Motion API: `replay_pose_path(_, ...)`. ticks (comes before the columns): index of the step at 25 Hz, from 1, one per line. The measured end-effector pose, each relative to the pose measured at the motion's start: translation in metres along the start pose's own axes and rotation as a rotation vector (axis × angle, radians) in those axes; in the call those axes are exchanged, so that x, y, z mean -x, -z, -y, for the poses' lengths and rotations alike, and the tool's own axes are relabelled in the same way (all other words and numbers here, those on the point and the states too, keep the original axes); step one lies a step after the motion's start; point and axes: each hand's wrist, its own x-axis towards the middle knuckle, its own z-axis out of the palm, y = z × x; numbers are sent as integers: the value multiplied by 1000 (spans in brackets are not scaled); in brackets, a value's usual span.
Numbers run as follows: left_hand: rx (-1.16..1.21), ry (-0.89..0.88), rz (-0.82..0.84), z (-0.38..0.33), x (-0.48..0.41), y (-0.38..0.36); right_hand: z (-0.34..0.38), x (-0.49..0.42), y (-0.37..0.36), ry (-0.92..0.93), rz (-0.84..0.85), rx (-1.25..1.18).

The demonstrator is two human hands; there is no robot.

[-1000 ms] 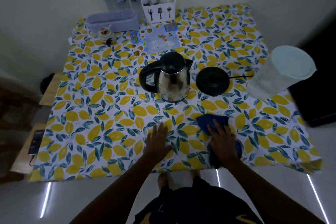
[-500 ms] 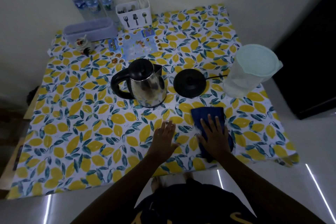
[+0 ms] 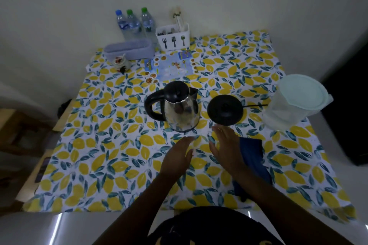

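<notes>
A steel kettle (image 3: 182, 111) with a black lid and handle stands in the middle of the table, off its round black base (image 3: 225, 110), which lies just to its right. A dark blue cloth (image 3: 252, 157) lies flat near the table's front edge. My left hand (image 3: 177, 155) and my right hand (image 3: 226, 145) hover above the tablecloth just in front of the kettle, fingers straight, palms turned toward each other, holding nothing. The right hand is left of the cloth and off it.
A lemon-print cloth covers the table (image 3: 103, 145). A lidded translucent jug (image 3: 294, 103) stands at the right. At the back are three water bottles (image 3: 135, 24), a white cutlery holder (image 3: 173, 38), a grey tub (image 3: 129, 48), a small jar (image 3: 120, 61) and a printed card (image 3: 171, 64).
My right hand has lifted off the blue cloth and moved forward and left toward the kettle. My left hand has also risen off the table and moved forward.
</notes>
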Motion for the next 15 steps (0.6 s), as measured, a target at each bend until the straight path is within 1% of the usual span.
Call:
replay_pose_path(2, -12, -7, -108, 13, -15, 27, 27, -31, 2, 51, -50, -32)
replay_pose_path(4, 0, 12, -171, 24, -30, 56, 53, -61, 2, 104, -62, -11)
replay_pose_path(8, 20, -9, -292, 46, -59, 101, 92, -115, 0, 142, 10, 71)
replay_pose_path(9, 21, 9, -304, 52, -68, 110, 99, -128, -2, 135, 36, 104)
replay_pose_path(10, 25, 46, -289, 58, -76, 117, 103, -137, -5, 120, 65, 132)
replay_pose_path(12, 72, 104, -180, 69, -88, 124, 106, -148, -12, 83, 121, 160)
replay_pose_path(14, 140, 85, -68, 80, -96, 123, 103, -149, -20, 50, 139, 144)
replay_pose_path(15, 155, 74, -50, 84, -97, 121, 101, -148, -22, 37, 132, 130)
